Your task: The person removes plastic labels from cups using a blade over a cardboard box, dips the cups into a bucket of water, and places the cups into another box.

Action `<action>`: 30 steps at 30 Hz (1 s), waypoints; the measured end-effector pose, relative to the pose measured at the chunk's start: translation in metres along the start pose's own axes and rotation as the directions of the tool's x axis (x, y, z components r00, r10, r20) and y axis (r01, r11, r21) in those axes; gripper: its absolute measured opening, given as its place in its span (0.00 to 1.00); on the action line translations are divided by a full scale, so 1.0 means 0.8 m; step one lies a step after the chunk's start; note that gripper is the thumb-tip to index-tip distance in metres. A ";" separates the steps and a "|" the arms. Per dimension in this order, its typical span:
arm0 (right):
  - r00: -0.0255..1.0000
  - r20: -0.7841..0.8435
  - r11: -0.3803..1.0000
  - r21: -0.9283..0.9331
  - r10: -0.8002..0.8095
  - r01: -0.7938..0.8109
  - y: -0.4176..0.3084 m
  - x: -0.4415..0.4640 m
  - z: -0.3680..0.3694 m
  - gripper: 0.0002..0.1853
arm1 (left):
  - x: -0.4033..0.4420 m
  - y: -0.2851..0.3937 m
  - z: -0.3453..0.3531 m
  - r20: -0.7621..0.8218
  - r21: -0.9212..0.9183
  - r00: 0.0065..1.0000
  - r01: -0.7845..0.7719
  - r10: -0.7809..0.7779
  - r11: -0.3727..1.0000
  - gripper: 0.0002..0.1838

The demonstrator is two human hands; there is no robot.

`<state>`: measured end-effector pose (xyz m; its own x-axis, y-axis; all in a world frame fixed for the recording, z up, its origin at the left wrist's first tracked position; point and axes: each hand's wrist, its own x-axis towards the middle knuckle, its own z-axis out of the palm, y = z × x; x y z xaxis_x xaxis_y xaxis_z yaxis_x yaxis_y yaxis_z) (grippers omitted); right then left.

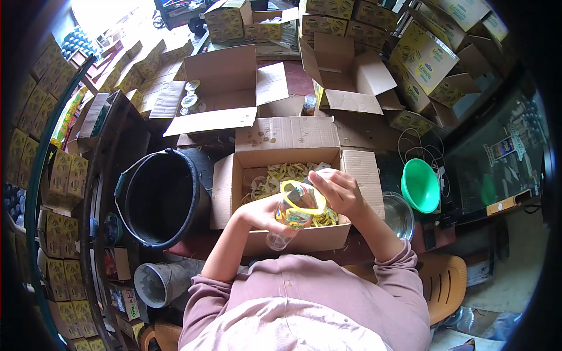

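In front of my chest, my left hand (266,215) is wrapped around a clear plastic jar (278,241) with a colourful printed sleeve (291,217). The sleeve has a bright yellow upper edge, and the jar's clear end shows below my fingers. My right hand (338,190) is closed at the far side of the yellow edge, with its fingertips pinched; what they hold is too small to make out. Both hands are above an open cardboard box (287,137), which contains many small yellow-green pieces (287,171).
A large black bucket (161,199) stands to the left, above a grey bucket (155,285). On the right are a green bowl (420,186) and a clear bowl (398,216). Open cartons (222,70) stand behind, and a chair (442,286) is beside me.
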<state>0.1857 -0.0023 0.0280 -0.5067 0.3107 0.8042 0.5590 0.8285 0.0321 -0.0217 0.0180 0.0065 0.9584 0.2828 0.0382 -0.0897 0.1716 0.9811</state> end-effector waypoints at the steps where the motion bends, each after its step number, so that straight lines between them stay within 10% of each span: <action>1: 1.000 -0.009 1.000 0.000 -0.006 0.006 0.000 0.001 0.001 0.29 | 0.001 -0.002 -0.001 0.058 -0.048 0.998 -0.016 0.018 0.999 0.26; 7: 0.992 -0.126 0.997 0.076 -0.007 0.017 -0.001 0.008 0.011 0.27 | 0.016 -0.010 0.004 0.383 -0.609 0.883 0.020 0.272 0.793 0.28; 12: 0.989 -0.144 0.998 0.043 -0.040 0.047 0.002 0.018 0.016 0.20 | 0.022 -0.032 0.018 0.224 -0.921 0.856 0.029 0.465 0.389 0.36; 15: 0.977 -0.172 0.988 0.112 0.124 -0.106 0.005 0.012 0.021 0.14 | 0.017 -0.032 0.013 0.163 -0.887 0.915 -0.028 0.369 0.460 0.36; 24: 0.888 -0.216 0.886 -0.148 0.406 -0.440 0.042 -0.020 0.010 0.22 | -0.022 -0.018 -0.033 -0.214 0.090 0.976 0.057 -0.037 0.994 0.34; 27: 0.834 0.223 0.840 -0.352 0.504 -0.413 0.048 -0.042 0.013 0.27 | -0.027 -0.016 -0.031 -0.425 0.465 0.887 0.042 0.181 0.884 0.34; 29: 0.201 0.529 0.564 -0.740 0.824 -0.367 0.025 -0.055 0.029 0.38 | -0.020 0.005 -0.018 -0.533 0.530 0.827 0.163 0.177 0.832 0.33; 30: 0.135 0.555 0.563 -0.745 0.821 -0.359 0.023 -0.076 0.038 0.38 | -0.019 0.001 -0.017 -0.558 0.573 0.794 0.160 0.240 0.804 0.32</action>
<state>0.2068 0.0084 -0.0388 0.0258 0.9805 -0.1946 0.9852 0.0081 0.1715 -0.0404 0.0266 0.0044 0.5886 0.7926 0.1594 0.2369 -0.3576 0.9034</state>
